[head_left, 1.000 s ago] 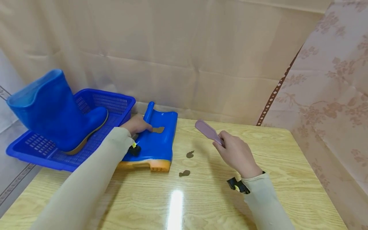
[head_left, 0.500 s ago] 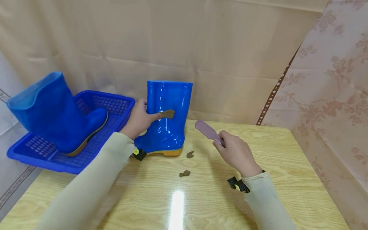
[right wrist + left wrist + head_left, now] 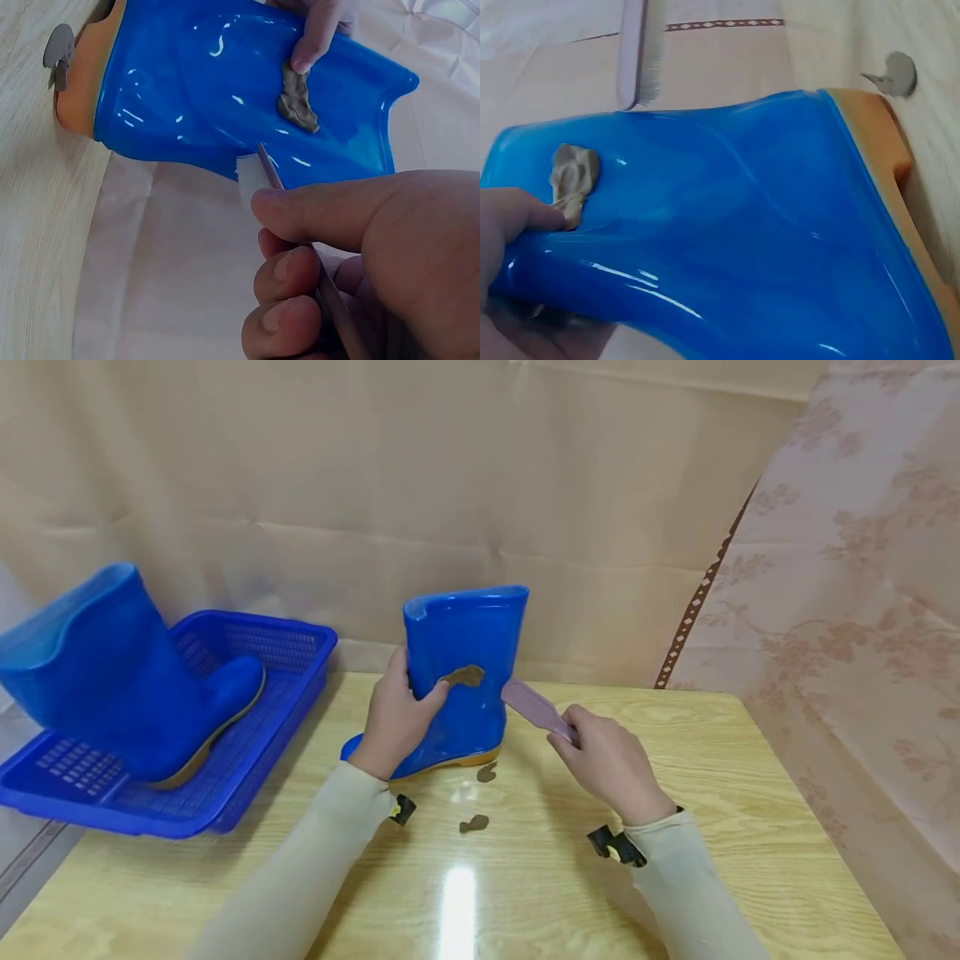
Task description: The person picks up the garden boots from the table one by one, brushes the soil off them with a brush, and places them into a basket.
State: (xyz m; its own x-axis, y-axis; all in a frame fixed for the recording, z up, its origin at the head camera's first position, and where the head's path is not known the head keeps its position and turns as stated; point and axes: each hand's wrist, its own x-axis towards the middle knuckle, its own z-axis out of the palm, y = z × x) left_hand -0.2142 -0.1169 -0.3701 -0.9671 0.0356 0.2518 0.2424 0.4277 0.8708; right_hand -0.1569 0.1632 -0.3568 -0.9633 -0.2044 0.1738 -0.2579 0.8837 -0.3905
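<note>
The wood-grain surface [image 3: 735, 827] spreads beneath the work; on it, well to the left of the left hand [image 3: 397, 718], stands a blue perforated plastic basket [image 3: 275, 647] carrying one blue rain boot [image 3: 142, 693]. The held rain boot [image 3: 468, 718] is in the left hand itself, gripped round the shaft with the thumb on the near side, its toe pointing left past the wrist; whether its sole meets the surface cannot be told. It should handle as fairly light for its bulk; the rubbery shaft probably yields to a squeeze while the orange sole feels stiffer; the glossy skin could slip, though it hardly looks fragile; round the shaft or at the narrower ankle seems the best hold. The right hand [image 3: 607, 760] grips a mauve brush [image 3: 536, 706] by its handle; the pale bristles [image 3: 251, 174] lie just beside the shaft's back edge, contact unclear. A brown clay-like lump [image 3: 467, 676] sits on the shaft at the left thumb's tip, likely soft and smeary; a heel-side lump [image 3: 487, 772] and a nearer lump [image 3: 474, 823] lie right of the left wrist.
</note>
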